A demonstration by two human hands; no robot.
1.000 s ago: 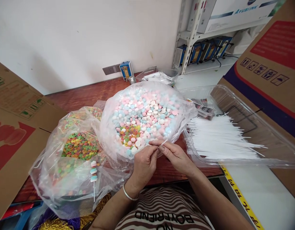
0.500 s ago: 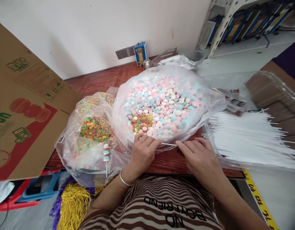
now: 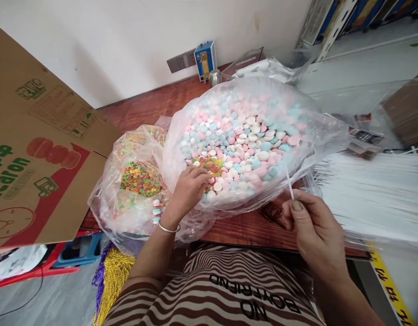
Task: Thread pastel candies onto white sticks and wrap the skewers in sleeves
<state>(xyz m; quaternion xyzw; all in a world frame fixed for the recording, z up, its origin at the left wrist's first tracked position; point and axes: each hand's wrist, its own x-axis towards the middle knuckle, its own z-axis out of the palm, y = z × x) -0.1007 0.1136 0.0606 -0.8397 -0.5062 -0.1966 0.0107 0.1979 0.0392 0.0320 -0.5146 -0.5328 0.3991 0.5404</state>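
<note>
A white stick (image 3: 289, 182) stands tilted up from my right hand (image 3: 315, 231), pinched between thumb and forefinger. My left hand (image 3: 192, 186) reaches over the near left rim of a large clear plastic bag (image 3: 244, 201). Its fingers are curled together among pink, white and blue button-shaped candies (image 3: 253, 131); what lies between the fingertips is too small to make out. Beside those fingers is a patch of small coloured rings (image 3: 214, 164). A skewer of stacked candies (image 3: 156, 211) lies on a smaller bag (image 3: 109, 222) of coloured rings (image 3: 141, 179), its lower end hidden by my left forearm.
At the right, a clear tray holds a heap of white sticks (image 3: 378, 199). A cardboard box (image 3: 53, 149) rises at the left. A blue device (image 3: 205, 61) and a metal cup (image 3: 215, 78) stand by the wall on the wooden table (image 3: 141, 110).
My left hand has let go of the white stick and moved up-left into the candies. My right hand has drawn right with the stick, now tilted upward. The view has shifted slightly.
</note>
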